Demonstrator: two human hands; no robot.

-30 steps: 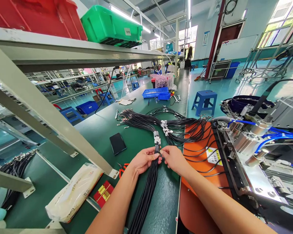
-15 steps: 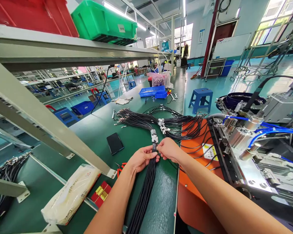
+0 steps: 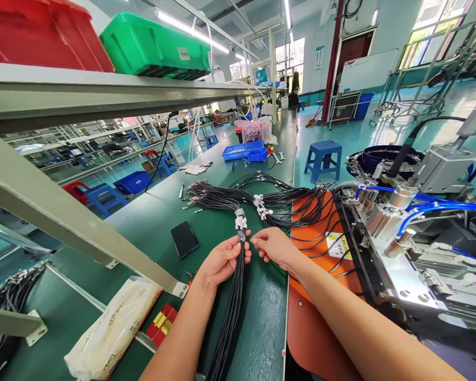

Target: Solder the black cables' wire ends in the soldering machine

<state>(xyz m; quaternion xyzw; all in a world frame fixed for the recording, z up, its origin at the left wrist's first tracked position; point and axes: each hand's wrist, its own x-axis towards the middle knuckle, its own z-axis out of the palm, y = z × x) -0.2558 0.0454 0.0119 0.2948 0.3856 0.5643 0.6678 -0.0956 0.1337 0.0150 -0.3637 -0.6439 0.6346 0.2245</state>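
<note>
A long green surface [image 3: 150, 222] runs away down a factory hall with a teal floor, a grey shelf [image 3: 103, 90] overhead carrying a red bin [image 3: 35, 37] and a green bin [image 3: 154, 47]. To the right stands a machine [image 3: 420, 233] with blue air hoses, fronted by an orange mat [image 3: 321, 243]. Loose black cables [image 3: 269, 198] fan out across the surface and onto that mat. Nearer, a straight cable bundle [image 3: 232, 312] lies lengthwise toward the person, its metal-tipped ends [image 3: 240, 219] gathered at the far end. The left hand [image 3: 222, 260] is closed around the bundle just below those tips; the right hand [image 3: 273, 246] sits beside it, fingers pinched together — on a single strand, it seems, though that is too fine to tell. The bundle looks light and limp and would likely splay unless gripped near the ends. A dark phone [image 3: 184, 239], a red box [image 3: 162, 320] and a blue stool [image 3: 323, 156] lie around.
</note>
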